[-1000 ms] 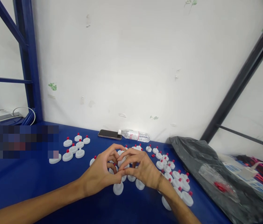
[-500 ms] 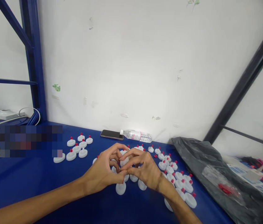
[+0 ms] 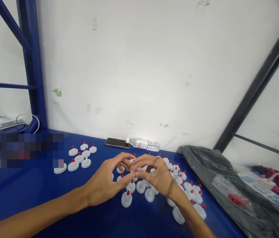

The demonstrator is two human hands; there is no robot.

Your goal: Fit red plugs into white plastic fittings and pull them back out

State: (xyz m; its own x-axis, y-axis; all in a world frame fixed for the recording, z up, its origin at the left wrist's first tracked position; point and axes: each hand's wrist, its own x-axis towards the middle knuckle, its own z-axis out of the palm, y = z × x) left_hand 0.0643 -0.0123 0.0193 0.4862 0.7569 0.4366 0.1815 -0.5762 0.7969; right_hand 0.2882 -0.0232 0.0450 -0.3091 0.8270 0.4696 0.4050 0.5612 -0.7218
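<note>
Above the middle of the blue table, my left hand and my right hand meet around a white round cap with a red tip. Fingers of both hands are curled against it, thumbs on the near side, and they cover most of its body. Below my hands stands a similar white cap, its red tip pointing up. Beside it lies a white cap on which no red tip shows. Several more caps with red tips crowd the table to the right, partly behind my right forearm.
Another group of red-tipped caps stands at the left. A phone and a clear plastic bottle lie by the wall. On the right, a black plastic sheet carries a clear bag of red pieces.
My fingers have shifted around the cap, and its red tip now shows between them. My left fingers have loosened a little. The view has moved slightly.
</note>
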